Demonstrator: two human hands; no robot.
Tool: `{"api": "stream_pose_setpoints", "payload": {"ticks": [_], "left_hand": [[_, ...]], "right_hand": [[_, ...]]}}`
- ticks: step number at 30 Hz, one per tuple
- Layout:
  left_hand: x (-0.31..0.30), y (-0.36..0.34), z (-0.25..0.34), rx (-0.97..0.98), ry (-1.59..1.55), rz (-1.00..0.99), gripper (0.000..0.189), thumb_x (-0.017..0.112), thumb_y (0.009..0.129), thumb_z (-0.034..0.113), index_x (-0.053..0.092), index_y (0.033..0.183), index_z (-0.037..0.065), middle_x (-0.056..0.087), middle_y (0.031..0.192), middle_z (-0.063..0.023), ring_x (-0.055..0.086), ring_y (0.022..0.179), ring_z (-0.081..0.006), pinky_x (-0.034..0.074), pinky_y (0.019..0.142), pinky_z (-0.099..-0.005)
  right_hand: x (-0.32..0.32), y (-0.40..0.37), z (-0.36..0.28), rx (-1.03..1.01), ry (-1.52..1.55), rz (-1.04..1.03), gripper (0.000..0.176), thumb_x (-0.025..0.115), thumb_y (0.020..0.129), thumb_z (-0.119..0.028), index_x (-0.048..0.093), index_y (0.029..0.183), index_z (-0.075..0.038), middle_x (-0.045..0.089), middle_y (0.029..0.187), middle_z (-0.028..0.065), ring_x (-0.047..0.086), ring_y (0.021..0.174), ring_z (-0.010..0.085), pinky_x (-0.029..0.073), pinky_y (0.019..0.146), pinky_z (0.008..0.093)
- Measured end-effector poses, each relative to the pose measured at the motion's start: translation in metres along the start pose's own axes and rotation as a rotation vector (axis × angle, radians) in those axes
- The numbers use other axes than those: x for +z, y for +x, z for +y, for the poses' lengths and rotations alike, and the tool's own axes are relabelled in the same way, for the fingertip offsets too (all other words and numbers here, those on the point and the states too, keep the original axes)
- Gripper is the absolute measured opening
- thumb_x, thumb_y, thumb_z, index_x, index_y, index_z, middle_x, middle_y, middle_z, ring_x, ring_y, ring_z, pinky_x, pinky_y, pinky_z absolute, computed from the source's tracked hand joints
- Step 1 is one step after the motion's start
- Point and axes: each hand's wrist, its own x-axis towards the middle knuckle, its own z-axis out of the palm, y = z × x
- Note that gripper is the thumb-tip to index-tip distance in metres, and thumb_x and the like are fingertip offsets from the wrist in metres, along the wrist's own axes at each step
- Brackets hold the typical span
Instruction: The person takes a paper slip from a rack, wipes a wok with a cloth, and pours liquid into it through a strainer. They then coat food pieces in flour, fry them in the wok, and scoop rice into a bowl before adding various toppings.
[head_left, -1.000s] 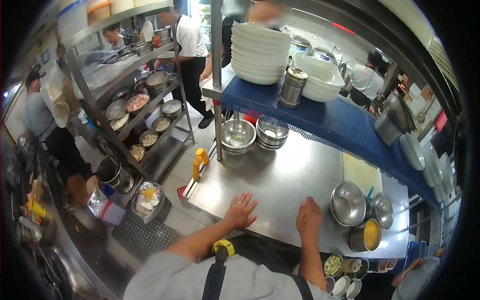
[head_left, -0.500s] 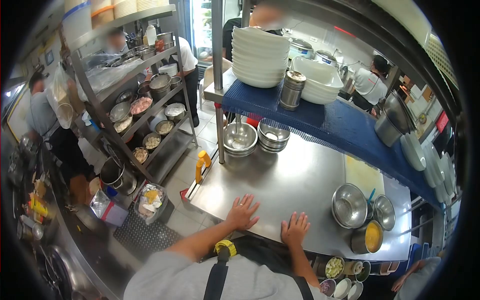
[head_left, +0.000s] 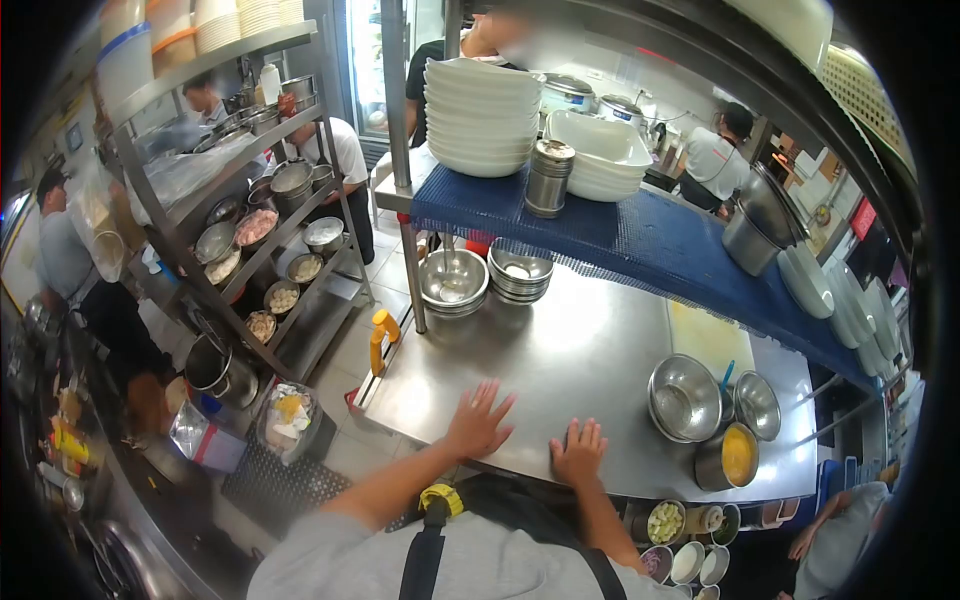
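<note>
My left hand (head_left: 479,421) is at the front edge of the stainless steel table (head_left: 540,360), palm down, fingers stretched out and a ring on one of them. To its right, my right hand (head_left: 579,454) rests at the same edge with its fingers extended. Neither holds anything. Nearest to my right hand is a large metal bowl (head_left: 685,398), with a metal pot of yellow liquid (head_left: 738,456) in front of it. Beside them stands another metal bowl (head_left: 757,405), tilted.
Stacked metal bowls (head_left: 453,283) stand under a blue-matted shelf (head_left: 620,245) with white dishes (head_left: 480,118) and a metal shaker (head_left: 549,178). Left are a rack of food pots (head_left: 330,170), a bin (head_left: 290,420) and yellow handles (head_left: 380,340). Co-workers (head_left: 715,155) stand around.
My view has shifted, so table and shelves appear a little farther left. My left hand looks slightly more raised at the fingers; both hands stay at the table's front edge, holding nothing.
</note>
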Motion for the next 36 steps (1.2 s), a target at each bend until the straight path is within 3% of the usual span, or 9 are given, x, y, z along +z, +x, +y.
{"api": "stream_pose_setpoints", "payload": {"ticks": [3,7,10,13,16,19,22,30,36], "left_hand": [[0.024,-0.027,-0.002,-0.038,0.004,-0.104,0.067,0.056,0.09,0.052,0.047,0.145,0.014,0.04,0.148,-0.0291,0.039,0.136,-0.0448,0.03,0.106,-0.064],[0.014,-0.023,0.002,-0.049,-0.023,-0.146,0.067,0.056,0.09,0.051,0.047,0.145,0.015,0.039,0.148,-0.0295,0.039,0.136,-0.0458,0.03,0.106,-0.0634],[0.002,-0.009,0.003,-0.07,-0.028,-0.112,0.066,0.056,0.09,0.049,0.047,0.144,0.014,0.039,0.148,-0.0296,0.038,0.137,-0.0457,0.03,0.106,-0.063],[-0.011,-0.008,0.014,-0.094,-0.053,-0.005,0.065,0.055,0.09,0.049,0.047,0.144,0.014,0.038,0.149,-0.0288,0.037,0.138,-0.0458,0.029,0.107,-0.0628],[0.016,-0.034,0.004,-0.097,-0.015,-0.126,0.064,0.054,0.091,0.049,0.047,0.145,0.015,0.038,0.15,-0.0277,0.036,0.139,-0.0451,0.029,0.107,-0.0633],[0.021,-0.03,0.005,-0.087,-0.02,-0.131,0.063,0.053,0.092,0.048,0.046,0.145,0.015,0.038,0.149,-0.0273,0.037,0.139,-0.0437,0.028,0.108,-0.0627],[0.019,-0.03,0.003,-0.083,-0.016,-0.127,0.063,0.053,0.092,0.047,0.044,0.146,0.015,0.039,0.149,-0.0277,0.038,0.138,-0.0433,0.027,0.109,-0.0612],[0.027,-0.029,0.01,-0.02,-0.07,-0.141,0.064,0.065,0.083,0.036,0.048,0.137,0.006,0.041,0.14,-0.0357,0.037,0.133,-0.053,0.028,0.107,-0.0649],[0.026,-0.022,0.019,-0.038,-0.026,-0.227,0.064,0.059,0.086,0.038,0.045,0.14,0.005,0.036,0.149,-0.029,0.028,0.142,-0.0461,0.02,0.11,-0.0665]], "right_hand": [[-0.081,0.045,0.006,0.094,0.274,-0.677,0.066,0.052,0.092,-0.051,0.053,0.138,-0.003,0.046,0.143,0.03,0.042,0.133,0.0463,0.031,0.112,0.0541],[-0.075,0.029,-0.004,-0.103,0.27,0.383,0.069,0.056,0.089,-0.049,0.053,0.135,0.002,0.05,0.14,0.0296,0.046,0.131,0.0453,0.034,0.108,0.0588],[-0.003,-0.003,0.002,-0.155,-0.2,0.411,0.069,0.058,0.088,-0.049,0.054,0.134,0.002,0.05,0.138,0.0306,0.048,0.128,0.0456,0.035,0.106,0.0594],[0.019,-0.011,0.003,-0.113,-0.117,0.229,0.071,0.06,0.087,-0.049,0.051,0.137,0.002,0.046,0.141,0.0321,0.044,0.131,0.0474,0.031,0.108,0.0613],[-0.011,0.02,0.022,-0.031,0.138,-0.379,0.075,0.059,0.088,-0.05,0.046,0.142,0.0,0.041,0.145,0.0322,0.036,0.137,0.0488,0.025,0.111,0.0626],[-0.059,0.032,0.009,0.015,0.271,-0.243,0.071,0.055,0.092,-0.047,0.044,0.143,0.001,0.037,0.147,0.0331,0.031,0.139,0.049,0.022,0.113,0.0609],[-0.039,0.023,0.001,-0.044,0.107,0.361,0.063,0.056,0.093,-0.043,0.051,0.138,0.001,0.041,0.144,0.0319,0.034,0.137,0.0482,0.023,0.111,0.062],[0.025,-0.013,0.016,-0.028,0.16,0.272,0.064,0.064,0.088,-0.046,0.054,0.135,-0.004,0.047,0.139,0.031,0.04,0.133,0.0467,0.025,0.108,0.0656],[-0.004,-0.02,0.017,0.036,0.078,0.179,0.064,0.051,0.095,-0.049,0.047,0.142,-0.006,0.038,0.15,0.0257,0.033,0.141,0.0398,0.024,0.113,0.0589]]}}
